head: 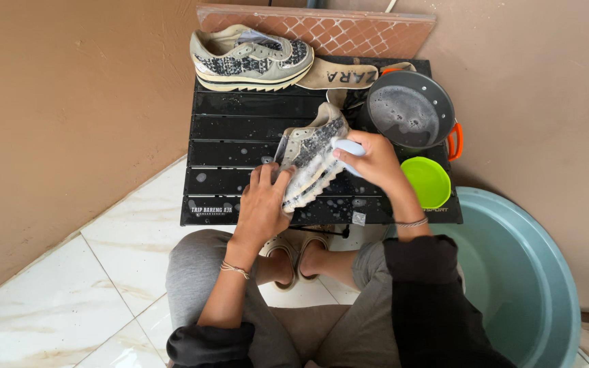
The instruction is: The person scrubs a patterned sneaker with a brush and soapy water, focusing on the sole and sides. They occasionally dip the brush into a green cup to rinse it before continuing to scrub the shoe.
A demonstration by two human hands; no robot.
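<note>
Head view looking straight down: nearest us, the seated person's grey-trousered knees and sandalled feet, tucked under the near edge of a low black slatted table (240, 129). Just beyond, the left hand (262, 204) is clamped on the near end of a soapy sneaker (310, 162), fingers curled over the sole, wrist straight, forearm coming up from the lap. The right hand (375, 162) is wrapped tight around a pale blue brush (349, 146), pressed on the shoe's upper, wrist cocked inward, elbow out to the right. The bristles themselves are hidden, so I can't quite tell how flat they sit. The shoe lies tilted on its side in the middle of the table, foam all over it.

To scrub well here, I'd judge: keep that left grip firm so the shoe doesn't skid on wet slats, use short strokes, and work along the seams.

Right of the hands, a lime green bowl (428, 181) and a big teal basin (533, 272) on the floor. Farther back, a dark pot (409, 109) of sudsy water with an orange handle. Farthest, the second sneaker (250, 58), upright at the table's far edge.
</note>
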